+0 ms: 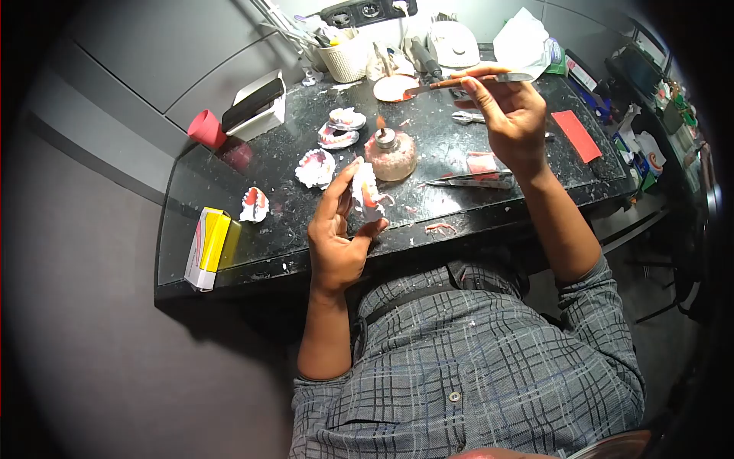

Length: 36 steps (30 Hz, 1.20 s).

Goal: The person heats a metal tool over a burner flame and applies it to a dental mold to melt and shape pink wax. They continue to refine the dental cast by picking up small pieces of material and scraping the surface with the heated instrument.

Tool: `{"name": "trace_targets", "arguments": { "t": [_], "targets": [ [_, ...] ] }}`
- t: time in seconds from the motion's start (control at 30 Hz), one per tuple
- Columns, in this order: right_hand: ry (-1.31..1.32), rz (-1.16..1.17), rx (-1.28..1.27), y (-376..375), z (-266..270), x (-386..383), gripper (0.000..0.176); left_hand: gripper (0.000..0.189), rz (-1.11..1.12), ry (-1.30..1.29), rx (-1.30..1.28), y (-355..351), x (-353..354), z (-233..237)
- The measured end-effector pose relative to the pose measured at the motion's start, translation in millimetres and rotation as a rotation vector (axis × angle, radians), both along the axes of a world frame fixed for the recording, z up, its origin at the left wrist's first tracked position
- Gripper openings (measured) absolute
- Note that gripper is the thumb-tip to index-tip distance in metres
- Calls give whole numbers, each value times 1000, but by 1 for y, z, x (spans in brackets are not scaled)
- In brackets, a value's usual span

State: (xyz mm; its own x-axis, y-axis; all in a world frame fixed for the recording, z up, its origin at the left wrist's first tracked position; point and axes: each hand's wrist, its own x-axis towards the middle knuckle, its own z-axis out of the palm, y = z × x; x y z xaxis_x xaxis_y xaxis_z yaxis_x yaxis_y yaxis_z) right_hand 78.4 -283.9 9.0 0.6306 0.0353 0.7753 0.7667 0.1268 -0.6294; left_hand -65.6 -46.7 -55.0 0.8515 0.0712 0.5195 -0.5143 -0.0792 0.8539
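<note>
My left hand [336, 237] is closed round the edges of a white plaster dental cast [365, 193] with reddish-pink wax on it, held up over the table's front edge. Raised on the right, my right hand [514, 115] grips a wax knife [451, 83] by its brown handle. The knife's blade points left, near a round dish of red wax [396, 88]. Between the hands stands a glass spirit burner [391, 157] with a small orange flame at its wick. More plaster casts [316, 168] lie left of the burner, one with red wax [254, 205] farther left.
Metal tweezers [470, 181] and a pink wax piece [482, 163] lie right of the burner. A red wax sheet [576, 136] is at the right. A yellow-and-white box [208, 249], pink cup [206, 128] and white tray [264, 115] stand left. A tool basket [344, 60] is behind.
</note>
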Motion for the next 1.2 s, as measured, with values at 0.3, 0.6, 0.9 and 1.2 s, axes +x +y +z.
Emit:
{"name": "trace_targets", "arguments": {
  "t": [0.3,0.6,0.9,1.2],
  "targets": [
    [192,555,9,-3,6,-14,15,76,-95,53,-41,0,-3,4],
    [199,705,-65,4,7,-24,15,77,-106,8,-30,0,-1,2],
    [180,696,-88,5,1,-21,15,77,-86,54,-12,0,-3,4],
    [96,255,64,-5,14,-6,14,84,-43,43,-23,-3,-4,7]
  ]
}}
